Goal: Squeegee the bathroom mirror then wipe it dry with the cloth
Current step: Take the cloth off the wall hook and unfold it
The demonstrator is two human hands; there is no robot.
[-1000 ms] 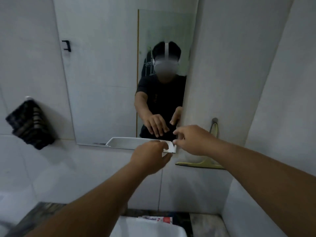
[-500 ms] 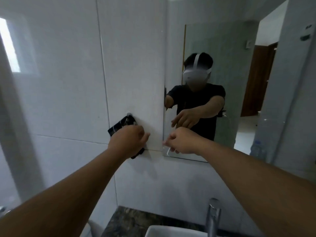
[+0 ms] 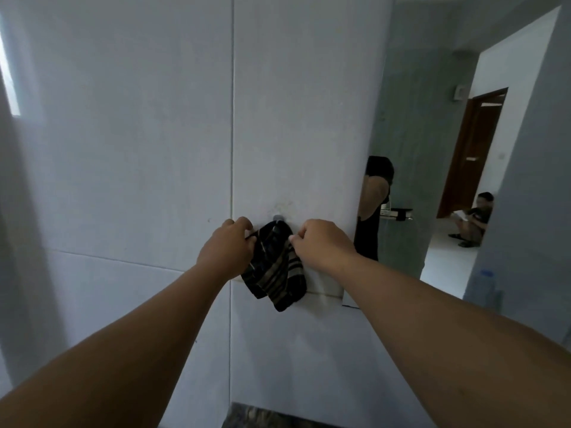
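On wall hook point(image 3: 277, 217), striped cloth point(image 3: 276, 273), both hands apparently gripping

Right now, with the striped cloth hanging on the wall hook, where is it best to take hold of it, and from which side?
Probably grip the striped cloth at its top fold, just below the hook, since all of it hangs from that point. Come from both sides, as the left hand and right hand do, then lift up and off.
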